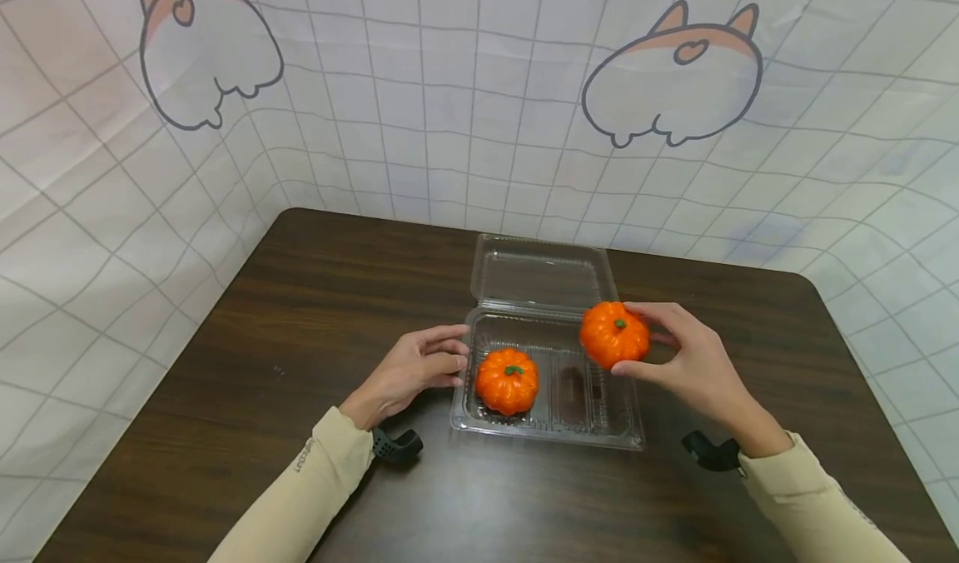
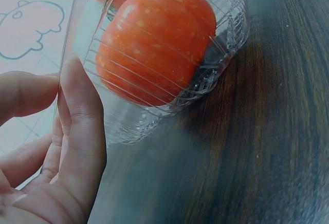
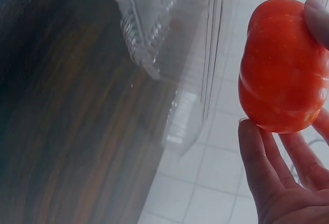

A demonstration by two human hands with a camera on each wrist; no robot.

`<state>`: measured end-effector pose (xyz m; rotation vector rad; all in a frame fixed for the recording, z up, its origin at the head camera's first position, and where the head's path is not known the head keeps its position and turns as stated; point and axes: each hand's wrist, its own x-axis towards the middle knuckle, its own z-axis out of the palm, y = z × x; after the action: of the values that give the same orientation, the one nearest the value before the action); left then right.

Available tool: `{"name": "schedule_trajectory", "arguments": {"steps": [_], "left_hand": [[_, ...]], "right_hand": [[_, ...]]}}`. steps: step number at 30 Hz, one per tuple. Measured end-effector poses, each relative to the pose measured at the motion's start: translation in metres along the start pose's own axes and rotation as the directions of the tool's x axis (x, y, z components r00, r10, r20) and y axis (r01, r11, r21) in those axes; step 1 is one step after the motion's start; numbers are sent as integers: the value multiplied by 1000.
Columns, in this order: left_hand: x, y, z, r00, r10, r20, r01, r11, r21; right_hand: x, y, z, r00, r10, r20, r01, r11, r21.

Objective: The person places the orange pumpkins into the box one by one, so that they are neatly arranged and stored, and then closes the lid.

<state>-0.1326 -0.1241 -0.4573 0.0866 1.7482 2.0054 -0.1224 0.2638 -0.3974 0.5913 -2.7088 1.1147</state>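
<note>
Right hand has its thumb and fingers curled round a small orange plastic pumpkin with a green stem, holding it just above the right side of a clear plastic hinged clamshell box that sits near the middle of the dark wood-grain table. Left hand is relaxed, fingertips against the box's left wall, gripping nothing. A second orange pumpkin already sits in the left half, so I'd say one is in and one is left to go, lid open flat behind.

Left wrist view: straight fingers right beside the box wall, seated pumpkin just behind it.

Right wrist view: held pumpkin pinched between fingertips, in the air, box off to its left and apart.
</note>
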Motion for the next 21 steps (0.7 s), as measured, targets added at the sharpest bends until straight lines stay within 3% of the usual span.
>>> {"name": "schedule_trajectory", "arguments": {"steps": [21], "left_hand": [[0, -1, 0, 1000, 3, 2, -3, 1000, 2]], "right_hand": [[3, -6, 22, 997, -24, 79, 23, 1000, 13]]}}
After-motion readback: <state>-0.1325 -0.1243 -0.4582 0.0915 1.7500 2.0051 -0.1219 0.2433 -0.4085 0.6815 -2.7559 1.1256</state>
